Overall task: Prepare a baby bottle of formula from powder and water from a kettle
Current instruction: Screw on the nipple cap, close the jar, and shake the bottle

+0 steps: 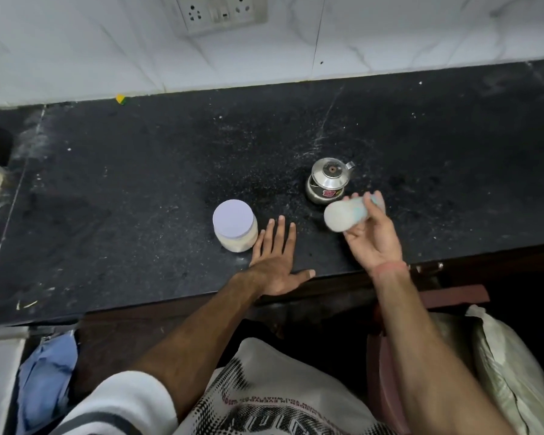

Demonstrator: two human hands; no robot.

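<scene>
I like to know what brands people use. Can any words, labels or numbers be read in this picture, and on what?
Steel kettle: a red sticker on its belly, too blurred to read.
Printed sack at the bottom: large lettering and a smaller line, seen upside down, not legible.
Powder jar and baby bottle: no readable text.
Nothing can be quoted.

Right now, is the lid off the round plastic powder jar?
No, the flat pale lilac lid sits on the round plastic powder jar, beside the flat left hand.
</scene>
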